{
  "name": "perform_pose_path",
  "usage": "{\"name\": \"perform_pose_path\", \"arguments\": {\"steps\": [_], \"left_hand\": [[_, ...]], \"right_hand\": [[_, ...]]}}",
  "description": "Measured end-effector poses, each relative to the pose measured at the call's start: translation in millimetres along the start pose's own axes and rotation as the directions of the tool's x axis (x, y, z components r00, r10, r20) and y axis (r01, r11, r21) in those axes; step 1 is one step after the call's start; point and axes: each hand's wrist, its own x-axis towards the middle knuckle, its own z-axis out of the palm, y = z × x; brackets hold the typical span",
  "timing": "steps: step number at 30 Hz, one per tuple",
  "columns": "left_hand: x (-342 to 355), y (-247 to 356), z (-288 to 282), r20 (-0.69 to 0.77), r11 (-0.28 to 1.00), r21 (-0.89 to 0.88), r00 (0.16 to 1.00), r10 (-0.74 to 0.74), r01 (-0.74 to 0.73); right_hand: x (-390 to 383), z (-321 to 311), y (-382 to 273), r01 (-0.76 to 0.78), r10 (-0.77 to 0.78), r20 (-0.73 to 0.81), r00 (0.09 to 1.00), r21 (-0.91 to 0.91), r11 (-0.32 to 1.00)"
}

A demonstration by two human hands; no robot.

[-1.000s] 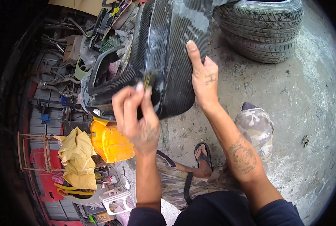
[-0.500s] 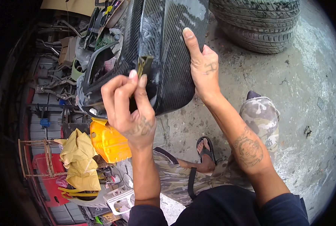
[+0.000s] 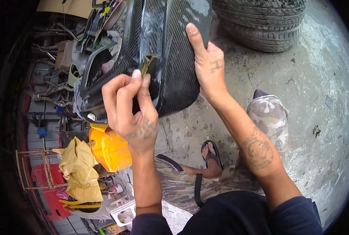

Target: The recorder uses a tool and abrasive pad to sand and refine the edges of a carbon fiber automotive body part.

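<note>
A large glossy black carbon-fibre body part, with pale patches and an open cut-out at its left, is tilted up in front of me. My left hand pinches a small folded olive-green piece of sheet between thumb and finger, against the ridge of the part. My right hand grips the part's right side, thumb lying on the face and fingers mostly hidden behind it.
Two stacked tyres stand at the upper right on the stained concrete floor. At left lie a yellow plastic piece, crumpled brown paper, a rusty metal frame, pipes and mixed clutter. My sandalled foot is below.
My left hand with the folded piece has moved up and left along the ridge. The part and my right hand have shifted slightly up and left in the view.
</note>
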Motion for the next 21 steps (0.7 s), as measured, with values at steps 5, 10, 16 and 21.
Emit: {"name": "perform_pose_path", "arguments": {"steps": [5, 10, 16, 21], "left_hand": [[-23.7, -3.3, -20.7, 0.024, 0.999, 0.038, 1.000, 0.006, -0.007], [10.9, 1.0, -8.4, -0.085, 0.993, -0.004, 0.990, -0.116, 0.116], [-41.1, -0.6, -39.6, -0.034, 0.987, -0.019, 0.986, -0.162, 0.161], [7.3, 12.1, -4.3, 0.067, 0.999, 0.025, 0.997, -0.048, 0.046]], "right_hand": [[-6.9, -2.7, -2.4, 0.024, -0.024, -0.005, 1.000, -0.108, 0.994], [4.7, -3.6, 2.2, -0.009, 0.009, 0.023, 1.000, 0.014, 1.000], [7.0, -10.7, 6.3, -0.001, 0.000, -0.011, 1.000, -0.086, 0.996], [11.4, -12.4, 9.8, 0.030, -0.030, 0.021, 0.999, -0.036, 0.999]]}}
